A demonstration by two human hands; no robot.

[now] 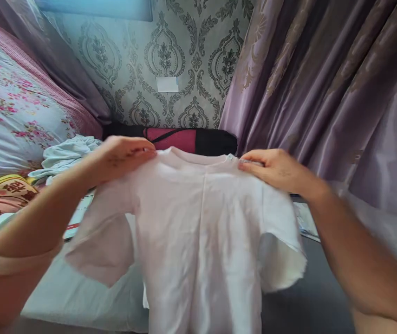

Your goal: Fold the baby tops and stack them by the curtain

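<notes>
A pale pink short-sleeved shirt point(198, 222) hangs spread out between my two hands, neckline at the top and both sleeves drooping. My left hand point(128, 153) pinches its left shoulder beside the collar. On the other side, my right hand point(271, 167) grips the right shoulder near the neckline, where a small light fastening shows. A seam or crease runs down the middle of the cloth. The lower end of the shirt passes out of the bottom of the view.
Behind the shirt lies a grey-covered surface point(80, 297). A crumpled pale cloth point(69, 155), a yellow-edged cushion-like item point(10, 190) and floral bedding point(17, 102) are at left. A black and dark pink roll point(177, 137) rests against the wall; purple curtains point(323, 93) hang right.
</notes>
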